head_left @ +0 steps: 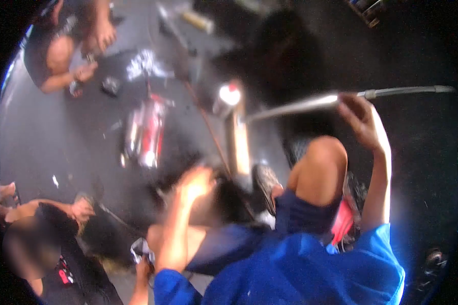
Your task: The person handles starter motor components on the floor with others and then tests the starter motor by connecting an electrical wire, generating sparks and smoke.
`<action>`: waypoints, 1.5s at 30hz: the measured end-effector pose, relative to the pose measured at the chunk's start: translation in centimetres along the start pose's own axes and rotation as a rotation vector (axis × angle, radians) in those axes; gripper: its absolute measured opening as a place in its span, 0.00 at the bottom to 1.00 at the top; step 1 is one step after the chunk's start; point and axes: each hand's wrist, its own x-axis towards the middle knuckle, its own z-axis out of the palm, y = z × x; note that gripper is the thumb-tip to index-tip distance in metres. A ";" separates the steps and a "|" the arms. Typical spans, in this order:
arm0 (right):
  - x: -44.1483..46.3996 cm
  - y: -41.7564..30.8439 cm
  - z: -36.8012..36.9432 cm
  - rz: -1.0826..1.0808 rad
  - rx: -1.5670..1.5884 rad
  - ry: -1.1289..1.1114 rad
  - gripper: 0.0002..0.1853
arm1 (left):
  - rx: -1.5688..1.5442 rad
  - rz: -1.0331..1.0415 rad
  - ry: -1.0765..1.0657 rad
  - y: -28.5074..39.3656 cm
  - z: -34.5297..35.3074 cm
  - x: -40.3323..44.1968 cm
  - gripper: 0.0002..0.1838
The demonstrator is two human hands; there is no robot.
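Dark floor [422, 147]; right fingers [350, 104] grasp a whitish rod [310, 104]; left fingers [204, 179] too blurred to tell.

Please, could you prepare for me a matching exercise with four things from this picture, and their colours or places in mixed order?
1. long pale rod
2. shirt
3. can
4. tan strip

A. blue
B. one end near the shoe
C. held in the right hand
D. white, with a red spot on top

Pairs: 1-C, 2-A, 3-D, 4-B
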 end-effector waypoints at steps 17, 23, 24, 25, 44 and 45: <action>46.9 -6.5 -5.0 -0.336 0.416 0.161 0.25 | -0.246 -0.294 0.172 -2.0 -1.5 7.5 0.11; 68.6 -0.5 -6.6 -0.449 -0.336 -0.243 0.17 | -0.599 -0.378 0.111 10.1 -5.8 4.9 0.22; 68.4 -0.9 -6.6 -0.183 -0.165 -0.133 0.18 | -0.592 -0.314 0.224 13.9 -9.6 4.1 0.19; 68.5 -1.4 -6.8 -0.126 -0.192 -0.162 0.19 | -0.658 -0.197 0.416 16.6 -10.6 3.6 0.13; 91.4 13.8 5.8 -0.117 -0.153 -0.601 0.32 | -1.164 -0.712 0.088 41.1 -24.9 9.6 0.41; 91.8 13.4 5.7 -0.098 -0.125 -0.622 0.30 | -1.165 -0.725 0.075 41.4 -25.9 10.2 0.42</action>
